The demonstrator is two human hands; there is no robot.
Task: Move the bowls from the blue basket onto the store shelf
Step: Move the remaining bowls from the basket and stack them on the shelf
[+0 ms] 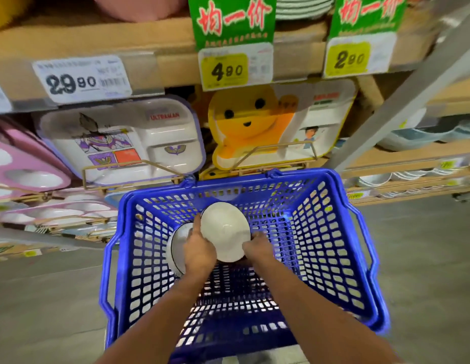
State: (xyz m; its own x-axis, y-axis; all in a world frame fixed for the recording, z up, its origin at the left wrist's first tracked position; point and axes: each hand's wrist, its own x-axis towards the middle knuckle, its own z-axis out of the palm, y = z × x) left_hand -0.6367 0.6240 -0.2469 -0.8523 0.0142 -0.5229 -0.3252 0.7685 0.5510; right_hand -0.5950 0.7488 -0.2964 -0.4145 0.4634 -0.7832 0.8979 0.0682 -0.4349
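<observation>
A blue plastic basket (331, 232) stands below me in front of the store shelf (149, 48). Both my arms reach down into it. A white bowl (224, 231) is held between my hands. My left hand (198, 249) grips its left rim, with a finger pointing up along the edge. My right hand (257, 245) grips its lower right rim. A second white bowl with a dark rim (177, 245) lies on its side to the left, partly hidden behind my left hand.
Children's divided plates stand on wire racks behind the basket: an Ultraman tray (123, 137) and a yellow character tray (255, 122). Price tags hang from the shelf edge above. More white bowls (373, 178) sit on lower shelves to the right. Grey floor lies on both sides.
</observation>
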